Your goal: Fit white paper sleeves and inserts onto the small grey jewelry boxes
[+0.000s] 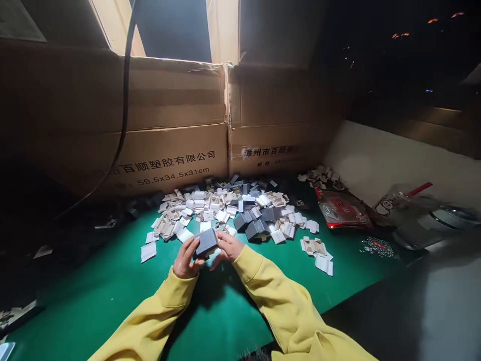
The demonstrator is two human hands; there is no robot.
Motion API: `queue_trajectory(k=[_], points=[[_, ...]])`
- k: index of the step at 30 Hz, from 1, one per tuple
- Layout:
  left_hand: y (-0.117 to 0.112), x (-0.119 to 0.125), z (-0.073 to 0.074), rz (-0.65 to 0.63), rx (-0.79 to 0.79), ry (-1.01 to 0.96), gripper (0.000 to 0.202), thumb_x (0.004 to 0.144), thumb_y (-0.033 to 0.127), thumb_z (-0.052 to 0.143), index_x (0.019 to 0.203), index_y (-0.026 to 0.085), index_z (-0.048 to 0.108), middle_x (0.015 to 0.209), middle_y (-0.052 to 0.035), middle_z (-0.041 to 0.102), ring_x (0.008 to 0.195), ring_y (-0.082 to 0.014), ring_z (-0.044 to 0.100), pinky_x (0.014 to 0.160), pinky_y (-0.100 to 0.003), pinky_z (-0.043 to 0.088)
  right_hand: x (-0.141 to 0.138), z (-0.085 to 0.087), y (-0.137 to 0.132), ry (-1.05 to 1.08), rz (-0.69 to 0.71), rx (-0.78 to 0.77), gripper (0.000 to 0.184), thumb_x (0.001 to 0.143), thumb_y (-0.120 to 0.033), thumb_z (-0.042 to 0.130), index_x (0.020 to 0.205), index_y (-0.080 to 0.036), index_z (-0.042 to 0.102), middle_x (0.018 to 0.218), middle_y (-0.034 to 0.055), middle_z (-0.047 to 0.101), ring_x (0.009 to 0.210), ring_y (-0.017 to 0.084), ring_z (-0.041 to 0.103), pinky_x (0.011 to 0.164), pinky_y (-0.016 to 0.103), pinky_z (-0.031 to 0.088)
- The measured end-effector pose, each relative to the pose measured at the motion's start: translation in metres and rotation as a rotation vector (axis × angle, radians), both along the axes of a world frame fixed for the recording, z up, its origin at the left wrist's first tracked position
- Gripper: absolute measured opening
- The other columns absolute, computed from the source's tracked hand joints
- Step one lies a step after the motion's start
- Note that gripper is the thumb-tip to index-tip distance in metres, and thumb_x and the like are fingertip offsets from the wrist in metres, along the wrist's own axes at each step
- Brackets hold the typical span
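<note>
A small dark grey box [206, 242] is held in the air between the two hands, above the green tabletop [112, 301]. The left hand [187, 258] is at its left end: the fingers are bent around this end and the thumb lies near the upper face, so the hand is pinching the box. The right hand [228, 244] is at the right end, with its fingers partly bent and touching the box near the edge; how firmly it grips, I cannot tell, because the box hides some fingertips. The box is slightly tilted.

Just beyond the hands is a wide heap of white folded card pieces [171, 225]. Several other dark grey boxes [257, 228] lie in this heap, to the right of the held one and near it. Apart from the heap, on the right, lies a small group of card pieces [317, 253]. Farther right there is a red plastic packet [343, 209]. Behind the heap stand two large cardboard cartons [180, 145].
</note>
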State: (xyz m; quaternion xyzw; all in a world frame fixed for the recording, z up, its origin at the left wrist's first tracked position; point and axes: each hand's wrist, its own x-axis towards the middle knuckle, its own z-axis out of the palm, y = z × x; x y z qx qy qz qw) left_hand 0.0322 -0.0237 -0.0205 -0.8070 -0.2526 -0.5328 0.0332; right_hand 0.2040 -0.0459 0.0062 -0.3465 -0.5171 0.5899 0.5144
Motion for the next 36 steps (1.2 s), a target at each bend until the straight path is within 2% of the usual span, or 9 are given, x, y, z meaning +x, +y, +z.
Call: queue_trajectory(k=[4, 7, 13, 19, 23, 27, 31, 34, 36], points=[[0.017, 0.03, 0.004, -0.117, -0.046, 0.021, 0.055, 0.095, 0.047, 0.046, 0.146, 0.025, 0.044, 0.133, -0.0204, 0.057, 0.122, -0.0311, 0.059, 0.096, -0.046, 0.054, 0.034, -0.003, 0.015, 0.039, -0.024, -0.013, 0.039, 0.069, -0.048, 0.076, 0.089, -0.022, 0.054, 0.09, 0.0024, 0.065, 0.078, 0.018, 0.066, 0.056, 0.03, 0.06], [0.039, 0.058, 0.008, -0.315, -0.061, 0.123, 0.048, 0.088, 0.048, 0.06, 0.129, 0.024, 0.062, 0.132, -0.0173, 0.06, 0.119, -0.0296, 0.061, 0.096, -0.042, 0.055, 0.064, 0.002, 0.024, 0.017, -0.177, 0.036, 0.044, 0.057, -0.042, 0.083, 0.086, -0.02, 0.059, 0.091, 0.004, 0.067, 0.08, 0.018, 0.065, 0.064, 0.029, 0.058], [0.063, 0.132, 0.039, -0.417, -0.111, 0.115, 0.05, 0.086, 0.054, 0.059, 0.12, 0.018, 0.07, 0.131, -0.0189, 0.06, 0.118, -0.03, 0.061, 0.099, -0.043, 0.052, 0.12, 0.018, 0.027, -0.016, -0.54, 0.075, 0.041, 0.057, -0.046, 0.076, 0.084, -0.02, 0.059, 0.074, 0.0015, 0.063, 0.063, 0.016, 0.058, 0.051, 0.028, 0.05], [0.079, 0.194, 0.062, -0.166, -0.206, 0.185, 0.047, 0.09, 0.044, 0.058, 0.131, 0.02, 0.063, 0.133, -0.0192, 0.058, 0.119, -0.0291, 0.059, 0.101, -0.044, 0.048, 0.166, 0.013, 0.025, -0.389, -1.283, 0.163, 0.026, 0.071, -0.032, 0.051, 0.093, -0.02, 0.056, 0.087, 0.005, 0.061, 0.074, 0.018, 0.059, 0.071, 0.036, 0.055], [0.074, 0.201, 0.054, -0.008, -0.364, 0.38, 0.07, 0.077, 0.039, 0.076, 0.14, 0.022, 0.054, 0.153, -0.0226, 0.038, 0.14, -0.0436, 0.034, 0.109, -0.067, 0.029, 0.176, -0.01, 0.03, -0.803, -1.244, 0.221, 0.036, 0.072, -0.017, 0.04, 0.096, -0.015, 0.066, 0.111, 0.0172, 0.064, 0.107, 0.027, 0.056, 0.099, 0.051, 0.044], [0.07, 0.15, 0.043, 0.03, -0.414, 0.363, 0.056, 0.08, 0.033, 0.072, 0.133, 0.02, 0.061, 0.155, -0.0197, 0.036, 0.144, -0.0435, 0.026, 0.111, -0.07, 0.016, 0.172, -0.021, 0.031, -0.998, -1.282, 0.31, 0.053, 0.076, -0.014, 0.036, 0.122, -0.01, 0.061, 0.131, 0.0211, 0.057, 0.126, 0.032, 0.048, 0.105, 0.06, 0.039], [0.074, 0.04, 0.034, 0.239, -0.43, 0.173, 0.039, 0.086, 0.031, 0.062, 0.119, 0.012, 0.069, 0.147, -0.0184, 0.047, 0.14, -0.0397, 0.034, 0.115, -0.062, 0.015, 0.153, -0.006, 0.022, -1.018, -1.395, 0.489, 0.052, 0.084, -0.017, 0.036, 0.131, -0.012, 0.057, 0.146, 0.0207, 0.044, 0.139, 0.034, 0.035, 0.109, 0.062, 0.034], [0.07, -0.052, 0.033, 0.515, -0.432, -0.021, 0.041, 0.085, 0.024, 0.058, 0.119, 0.003, 0.066, 0.147, -0.0233, 0.043, 0.142, -0.0424, 0.027, 0.117, -0.061, 0.007, 0.117, -0.001, 0.013, -0.969, -1.229, 0.663, 0.043, 0.087, -0.017, 0.036, 0.121, -0.016, 0.063, 0.14, 0.018, 0.051, 0.133, 0.031, 0.045, 0.107, 0.056, 0.04], [0.064, -0.102, 0.037, 0.676, -0.44, -0.153, 0.052, 0.085, 0.021, 0.055, 0.132, -0.002, 0.054, 0.153, -0.0273, 0.03, 0.146, -0.041, 0.015, 0.118, -0.057, 0.005, 0.084, -0.006, 0.007, -0.955, -0.981, 0.801, 0.039, 0.086, -0.016, 0.04, 0.115, -0.018, 0.067, 0.133, 0.0158, 0.056, 0.125, 0.028, 0.051, 0.105, 0.051, 0.044]])
